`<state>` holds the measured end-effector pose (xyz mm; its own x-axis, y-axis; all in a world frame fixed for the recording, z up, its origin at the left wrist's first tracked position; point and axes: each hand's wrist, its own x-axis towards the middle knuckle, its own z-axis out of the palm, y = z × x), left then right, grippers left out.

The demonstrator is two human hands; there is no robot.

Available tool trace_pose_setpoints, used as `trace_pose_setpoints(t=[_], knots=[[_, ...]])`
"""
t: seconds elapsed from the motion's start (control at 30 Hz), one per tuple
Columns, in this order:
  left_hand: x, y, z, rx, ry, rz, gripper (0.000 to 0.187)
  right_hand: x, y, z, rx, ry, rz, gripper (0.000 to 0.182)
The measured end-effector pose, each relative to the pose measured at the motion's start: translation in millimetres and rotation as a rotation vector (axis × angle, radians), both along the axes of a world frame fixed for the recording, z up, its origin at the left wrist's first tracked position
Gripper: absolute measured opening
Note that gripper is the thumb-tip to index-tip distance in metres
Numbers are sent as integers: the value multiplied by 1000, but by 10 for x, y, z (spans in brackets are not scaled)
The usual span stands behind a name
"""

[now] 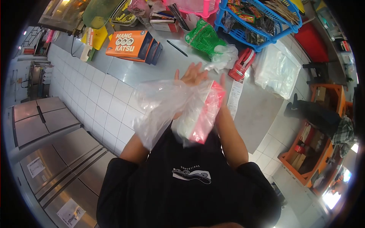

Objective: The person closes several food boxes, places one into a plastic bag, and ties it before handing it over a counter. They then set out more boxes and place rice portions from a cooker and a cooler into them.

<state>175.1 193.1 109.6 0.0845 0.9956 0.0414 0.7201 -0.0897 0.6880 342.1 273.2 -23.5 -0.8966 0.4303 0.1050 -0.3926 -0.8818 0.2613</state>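
Note:
In front of my black shirt is a clear plastic bag with a red-and-white box-shaped pack inside it. My left hand reaches past the top of the bag, fingers spread apart, with the film against its palm side and wrist. Along the right side of the pack lies my right hand, touching the bag; its fingers are blurred and partly hidden. Beyond the hands, a white plastic bag, a green bag and a red stapler lie on the steel counter.
Orange printed boxes and a black pen lie on the counter. A paper receipt and a stack of clear bags are at right. Behind stands a blue rack. Another person is at far right.

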Motion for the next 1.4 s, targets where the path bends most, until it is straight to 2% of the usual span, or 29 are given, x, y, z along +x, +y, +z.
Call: trace_pose_setpoints(t=[0.07,0.2,0.23,0.27,0.3,0.37,0.43,0.5,0.57,0.6,0.63,0.67,0.73,0.77,0.83,0.87,0.93,1.0,1.07,1.13,1.23,1.27,1.33,1.4], knots=[[-17,30,-61,-18,61,4,65,121,251,521,452,-635,-239,71],[-132,113,-523,-72,265,29,65,469,103,393,496,-512,-405,62],[-256,29,-661,53,427,-58,78,502,2,432,744,-582,-182,52],[-312,-1,-827,54,419,-55,78,495,-43,453,980,-647,54,43],[-360,25,-859,52,375,-123,84,440,2,504,982,-657,55,43],[-471,17,-1034,36,331,-211,90,314,169,678,1229,-994,241,22],[-609,61,-1047,47,284,-232,88,5,675,723,1289,-1255,-165,14],[-684,63,-1080,54,231,-260,86,-516,1199,995,1463,-1616,-625,9],[-697,56,-1184,179,265,-165,68,-1168,1604,1178,1726,-1608,-800,12],[-725,34,-1220,188,252,-169,68,-1427,1838,1101,2010,-1664,-812,15],[-760,2,-1253,100,156,-220,54,-1651,2042,1000,2300,-1702,-809,18],[-802,-7,-1283,12,61,-274,40,-1836,2177,923,2307,-1717,-803,18],[-861,35,-1346,52,18,-314,34,-2109,2391,761,2713,-1786,-523,25],[-876,54,-1366,83,-14,-346,28,-2211,2480,665,2718,-1801,-513,25],[-866,155,-1249,21,-21,-377,30,-2331,2619,507,2716,-1939,-140,20],[-882,194,-1189,-48,-18,-398,33,-2328,2652,479,2719,-1956,-132,20],[-927,184,-1213,-21,-55,-412,35,-2306,2632,524,2818,-1839,-321,15],[-964,202,-1206,1,-90,-423,37,-2235,2588,677,2862,-1817,-371,13],[-1022,222,-1141,-87,-87,-472,38,-2158,2439,871,2894,-1799,-418,12],[-1027,229,-1135,-76,-147,-484,36,-2022,2251,1017,2772,-1937,-657,7],[-1039,245,-1101,-46,-239,-473,33,-1778,1998,1099,2641,-2147,-735,7],[-1047,227,-1086,-36,-276,-441,31,-1689,1900,1087,2624,-2172,-730,7],[-1055,225,-1063,-46,-223,-460,33,-1554,1750,1008,2306,-2205,-850,12],[-1048,236,-1065,-47,-165,-463,35,-1552,1756,927,2292,-2153,-864,14]])
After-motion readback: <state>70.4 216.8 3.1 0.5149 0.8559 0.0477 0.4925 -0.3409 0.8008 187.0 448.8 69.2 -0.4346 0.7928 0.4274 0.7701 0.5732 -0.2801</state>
